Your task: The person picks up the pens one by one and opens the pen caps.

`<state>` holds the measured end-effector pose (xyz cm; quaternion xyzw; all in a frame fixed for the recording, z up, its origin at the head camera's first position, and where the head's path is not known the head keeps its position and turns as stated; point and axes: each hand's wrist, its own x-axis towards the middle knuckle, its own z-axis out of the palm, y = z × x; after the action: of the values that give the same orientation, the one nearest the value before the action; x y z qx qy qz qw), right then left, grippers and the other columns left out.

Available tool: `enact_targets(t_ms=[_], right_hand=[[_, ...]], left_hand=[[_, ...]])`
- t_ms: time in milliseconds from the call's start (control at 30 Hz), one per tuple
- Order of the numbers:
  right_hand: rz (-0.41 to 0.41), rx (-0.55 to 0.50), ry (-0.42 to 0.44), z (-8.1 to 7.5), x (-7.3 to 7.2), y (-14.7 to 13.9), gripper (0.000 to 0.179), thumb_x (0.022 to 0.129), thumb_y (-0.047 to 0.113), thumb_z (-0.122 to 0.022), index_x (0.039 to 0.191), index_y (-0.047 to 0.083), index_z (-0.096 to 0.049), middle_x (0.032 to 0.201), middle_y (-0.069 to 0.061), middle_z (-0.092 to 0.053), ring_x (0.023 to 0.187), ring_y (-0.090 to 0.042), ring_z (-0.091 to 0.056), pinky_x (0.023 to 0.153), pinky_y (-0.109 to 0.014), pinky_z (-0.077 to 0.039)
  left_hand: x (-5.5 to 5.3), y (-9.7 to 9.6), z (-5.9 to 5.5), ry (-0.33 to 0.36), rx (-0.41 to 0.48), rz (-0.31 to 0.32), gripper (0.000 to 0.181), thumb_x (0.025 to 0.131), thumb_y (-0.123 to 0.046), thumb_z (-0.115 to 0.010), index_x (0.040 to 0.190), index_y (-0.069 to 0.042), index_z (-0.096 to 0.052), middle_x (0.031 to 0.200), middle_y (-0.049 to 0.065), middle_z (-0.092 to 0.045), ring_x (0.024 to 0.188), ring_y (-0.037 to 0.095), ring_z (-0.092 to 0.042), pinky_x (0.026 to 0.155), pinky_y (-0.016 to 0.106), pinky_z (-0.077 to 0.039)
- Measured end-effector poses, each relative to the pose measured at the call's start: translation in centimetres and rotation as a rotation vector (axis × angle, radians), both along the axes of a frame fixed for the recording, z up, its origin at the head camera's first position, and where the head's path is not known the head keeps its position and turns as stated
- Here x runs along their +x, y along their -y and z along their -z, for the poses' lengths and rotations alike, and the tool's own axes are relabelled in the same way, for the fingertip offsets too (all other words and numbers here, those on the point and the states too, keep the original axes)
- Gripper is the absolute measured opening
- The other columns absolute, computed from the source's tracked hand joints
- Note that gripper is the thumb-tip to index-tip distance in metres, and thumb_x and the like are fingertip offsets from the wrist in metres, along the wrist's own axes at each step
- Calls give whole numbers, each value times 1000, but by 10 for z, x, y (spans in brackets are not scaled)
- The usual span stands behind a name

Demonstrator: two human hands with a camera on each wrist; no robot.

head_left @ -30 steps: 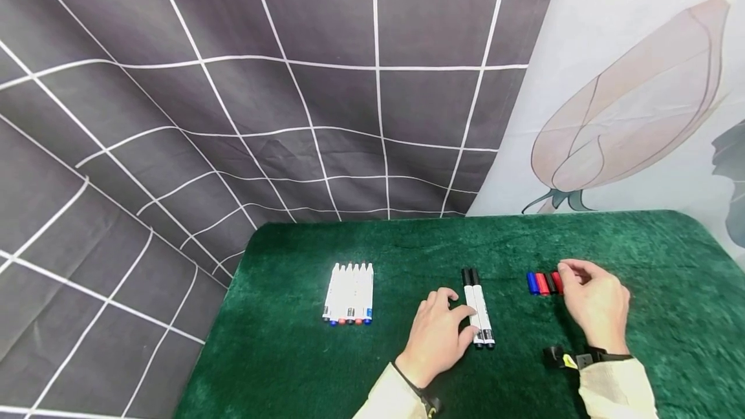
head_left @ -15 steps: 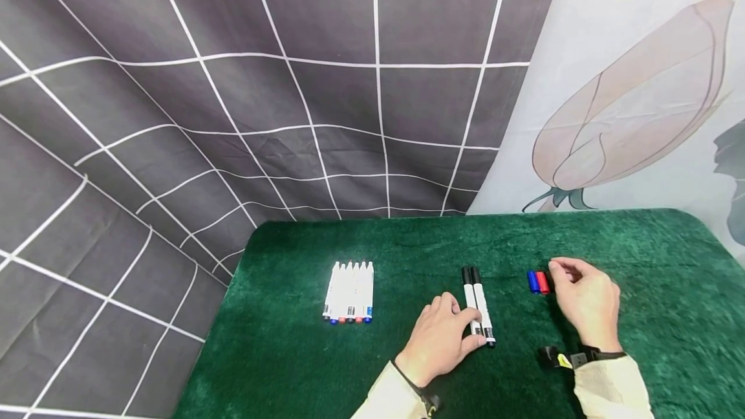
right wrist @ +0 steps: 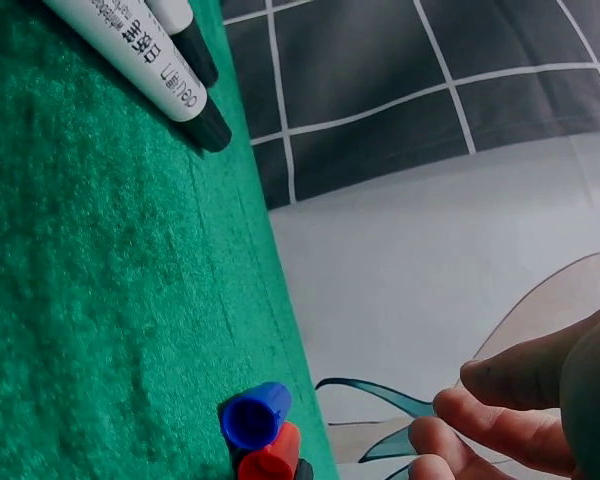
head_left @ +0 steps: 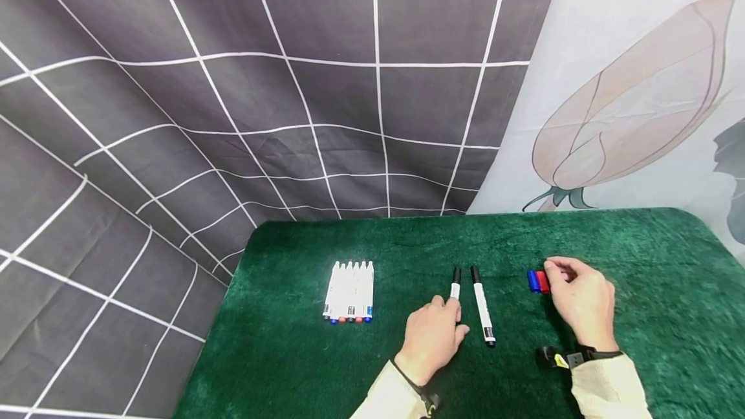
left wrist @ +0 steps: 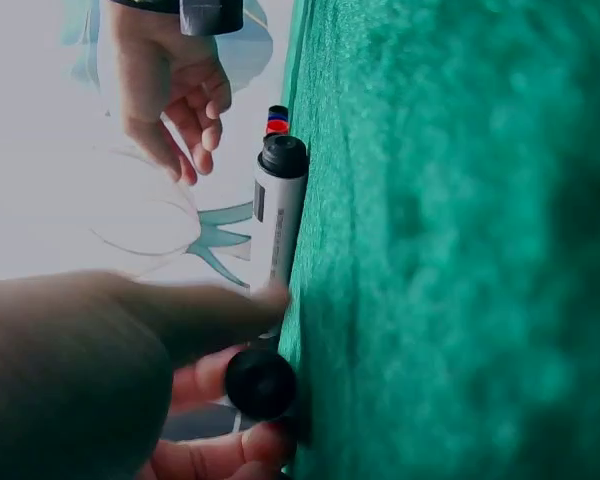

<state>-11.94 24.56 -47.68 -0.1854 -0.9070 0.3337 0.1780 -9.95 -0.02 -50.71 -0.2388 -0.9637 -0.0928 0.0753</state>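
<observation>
My left hand (head_left: 431,338) pinches a white marker with a black cap (head_left: 455,283) between thumb and fingers, low on its barrel. In the left wrist view, the marker's black end (left wrist: 260,385) shows between them. To its right lies a second capped black marker (head_left: 484,306), apart from the first. My right hand (head_left: 584,302) hovers beside a short row of loose caps, fingers loosely bent and holding nothing. A blue cap (right wrist: 252,418) and a red cap (right wrist: 270,458) lie side by side; a black cap (right wrist: 303,470) just shows past the red one.
On the left, several uncapped white markers (head_left: 351,293) lie in a tight row, tips away from me. The green cloth (head_left: 279,354) covers the table. A grey gridded curtain (head_left: 326,102) and a white floral one (head_left: 524,180) hang behind.
My left hand has taken hold of the left one of the two black markers and slid it left, opening a gap. My right hand has shifted slightly left along the caps, covering more of them.
</observation>
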Motion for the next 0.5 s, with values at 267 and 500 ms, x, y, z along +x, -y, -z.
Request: enact_targets(t_ms=[267,500], right_hand=[[-104,13,-48,-1,-1,11,21,96,24,-66,103,7,-77,78,-4,-70,67,-13,-56,60,-29,-37],[-315,5,-48,-4,1,25,29,102,27,-58,113,4,-72,83,-4,-69,72,-16,-59,63,-32,-42]], left_hand=[[-11,13,-5,-126,155,-112,25,86,-20,-77,100,-11,-58,76,2,-62,60,21,-64,48,33,-46],[-22,25,-12,-286,210,-17,42,87,-20,-78,126,-10,-66,92,1,-69,77,17,-67,65,29,-48]])
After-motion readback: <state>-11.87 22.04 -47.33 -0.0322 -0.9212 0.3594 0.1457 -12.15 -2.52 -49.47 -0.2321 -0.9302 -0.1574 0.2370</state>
